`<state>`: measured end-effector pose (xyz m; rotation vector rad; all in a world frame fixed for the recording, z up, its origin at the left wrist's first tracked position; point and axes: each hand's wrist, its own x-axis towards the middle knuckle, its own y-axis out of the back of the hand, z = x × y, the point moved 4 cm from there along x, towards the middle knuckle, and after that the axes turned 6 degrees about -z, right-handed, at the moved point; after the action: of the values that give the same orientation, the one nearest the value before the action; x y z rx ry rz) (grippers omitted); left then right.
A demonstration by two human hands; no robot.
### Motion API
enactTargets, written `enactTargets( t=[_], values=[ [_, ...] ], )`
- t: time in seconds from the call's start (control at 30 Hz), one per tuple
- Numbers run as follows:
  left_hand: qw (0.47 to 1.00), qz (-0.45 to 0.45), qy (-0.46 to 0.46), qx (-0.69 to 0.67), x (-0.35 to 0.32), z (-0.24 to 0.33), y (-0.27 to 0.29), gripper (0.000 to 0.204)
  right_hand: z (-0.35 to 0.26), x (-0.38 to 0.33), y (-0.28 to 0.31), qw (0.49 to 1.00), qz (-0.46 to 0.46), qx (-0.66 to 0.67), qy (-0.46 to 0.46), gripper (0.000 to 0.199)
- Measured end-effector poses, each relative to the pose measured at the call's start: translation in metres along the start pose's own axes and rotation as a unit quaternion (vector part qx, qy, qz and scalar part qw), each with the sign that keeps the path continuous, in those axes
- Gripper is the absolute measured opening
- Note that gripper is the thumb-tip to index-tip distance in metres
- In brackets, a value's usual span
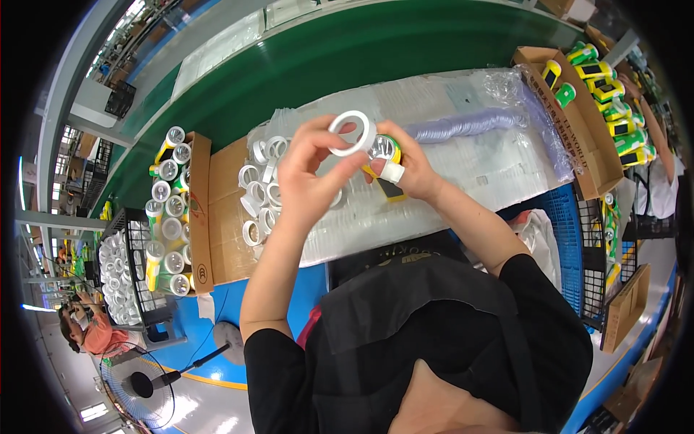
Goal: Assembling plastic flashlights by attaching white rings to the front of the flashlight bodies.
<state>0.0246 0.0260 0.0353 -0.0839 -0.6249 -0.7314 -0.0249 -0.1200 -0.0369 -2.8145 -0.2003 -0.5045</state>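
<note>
So your left hand [307,163] is only partly open, thumb and fingers curved round a white ring [368,136] and gripping it by the rim. Right beside it, your right hand [412,168], white wrap [391,171] on the thumb, is clamped on a yellow-and-black flashlight [391,189], clear end up near the ring; can't tell if those two touch. Both are over the middle of the plastic sheeting [448,181].

Edges: the left box [202,217] has a cardboard wall along the packed flashlights [171,230], then loose rings [268,174] sit near your left forearm. The sheeting runs flat past some crumpled purple plastic [470,124] to the right box [567,134], cardboard too.
</note>
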Motion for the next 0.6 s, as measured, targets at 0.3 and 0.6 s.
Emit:
enactTargets(
  t=[0.3, 0.6],
  values=[
    [0.946, -0.088, -0.055, 0.307, 0.002, 0.006, -0.006, 0.035, -0.001, -0.001, 0.005, 1.000, -0.019, 0.010, -0.004, 0.047],
    [0.942, -0.143, -0.034, 0.300, 0.014, 0.016, -0.023, 0.040, -0.086, 0.003, 0.042, 0.891, -0.090, -0.419, 0.150, 0.047]
  ],
)
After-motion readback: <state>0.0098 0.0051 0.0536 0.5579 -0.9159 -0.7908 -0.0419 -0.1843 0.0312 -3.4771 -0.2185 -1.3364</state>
